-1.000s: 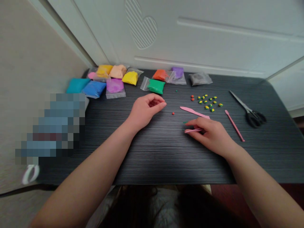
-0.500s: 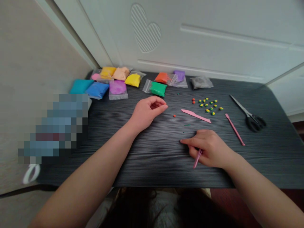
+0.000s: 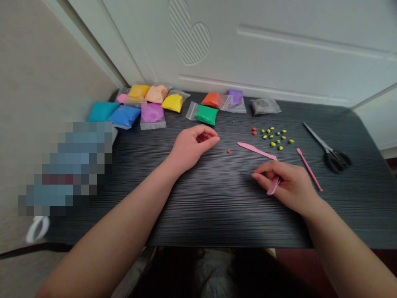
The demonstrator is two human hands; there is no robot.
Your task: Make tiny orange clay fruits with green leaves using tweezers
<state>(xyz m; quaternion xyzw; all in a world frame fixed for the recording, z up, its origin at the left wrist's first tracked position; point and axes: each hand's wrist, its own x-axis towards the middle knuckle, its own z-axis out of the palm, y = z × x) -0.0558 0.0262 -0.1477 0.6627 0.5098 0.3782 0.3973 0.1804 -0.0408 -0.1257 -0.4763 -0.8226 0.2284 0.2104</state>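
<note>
My left hand [image 3: 195, 147] rests on the table with thumb and forefinger pinched together; a hint of orange shows at the fingertips, too small to make out. My right hand [image 3: 283, 182] is closed around a pink plastic modelling tool [image 3: 273, 186], its end sticking out below the fingers; thumb and forefinger meet at the tips. Between the hands lie a small orange clay ball [image 3: 228, 151], a thin green clay strand [image 3: 245, 163] and a tiny green bit [image 3: 240, 174]. A pink clay knife [image 3: 256, 150] lies just beyond my right hand.
Several yellow-and-green clay pieces [image 3: 273, 144] and two orange balls [image 3: 254, 131] sit behind the knife. At right are another pink tool [image 3: 309, 169] and black-handled scissors [image 3: 328, 151]. Bags of coloured clay, including green [image 3: 207, 115] and blue [image 3: 124, 116], line the back.
My right hand has lifted slightly and moved right, its pointing forefinger now drawn in against the thumb. The pink tool moved with it. My left hand stays in place.
</note>
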